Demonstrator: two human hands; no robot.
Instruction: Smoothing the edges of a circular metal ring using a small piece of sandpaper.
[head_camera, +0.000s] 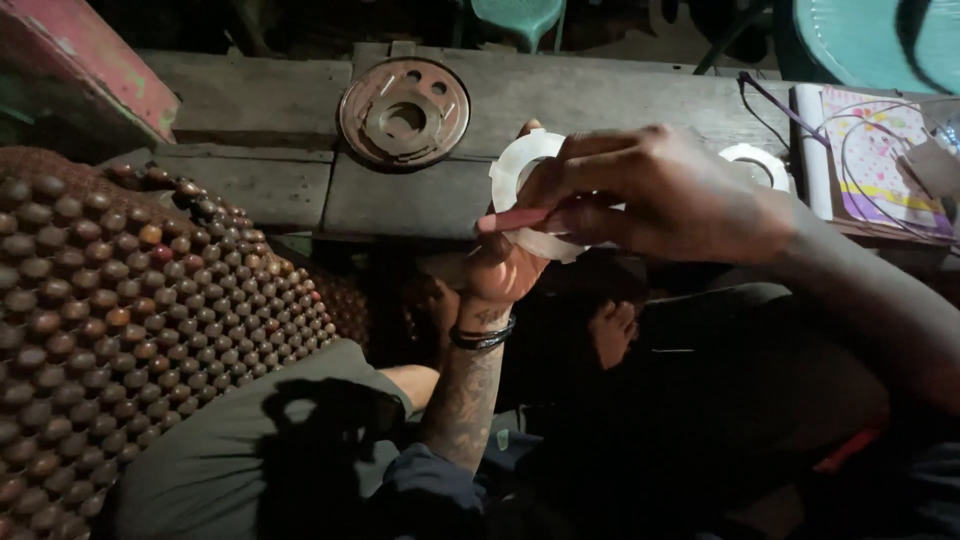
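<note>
My left hand (500, 275) holds a white paper ring gasket (520, 165) up from below, fingers closed on its lower edge. My right hand (650, 195) lies across the gasket and grips a thin red tool (515, 219), its tip pointing left over the gasket's rim. A black band sits on my left wrist. Both hands hover just in front of the wooden bench (560, 100). Much of the gasket is hidden behind my right hand.
A round rusty metal plate (404, 112) with holes lies on the bench at the back. Another white ring (756, 163) lies to the right, beside a colourful booklet (880, 160) and thin wires. A wooden bead seat mat (120, 300) fills the left.
</note>
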